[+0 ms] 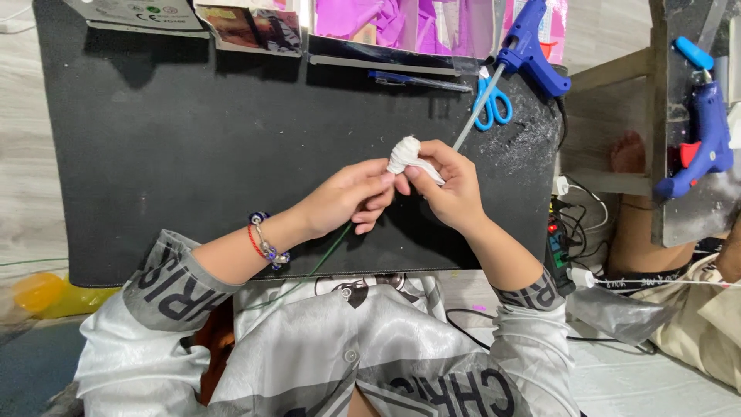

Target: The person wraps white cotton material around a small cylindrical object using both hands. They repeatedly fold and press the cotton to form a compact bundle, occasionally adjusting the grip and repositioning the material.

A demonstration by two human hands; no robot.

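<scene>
Over the black mat (170, 154), my left hand (343, 201) and my right hand (451, 185) meet around a small white wrapped bud (404, 153). The bud sits on top of a thin green wire stem (328, 251) that runs down toward my lap. My right hand's thumb and fingers pinch the white wrapping from the right. My left hand's fingertips press on the piece just below the bud. A beaded bracelet (266, 243) is on my left wrist.
A blue glue gun (532, 46) with a clear stick lies at the mat's top right beside blue-handled scissors (492, 104). A second blue glue gun (706, 131) rests on a board at far right. Pink material and boxes line the far edge. A power strip and cables lie at the right.
</scene>
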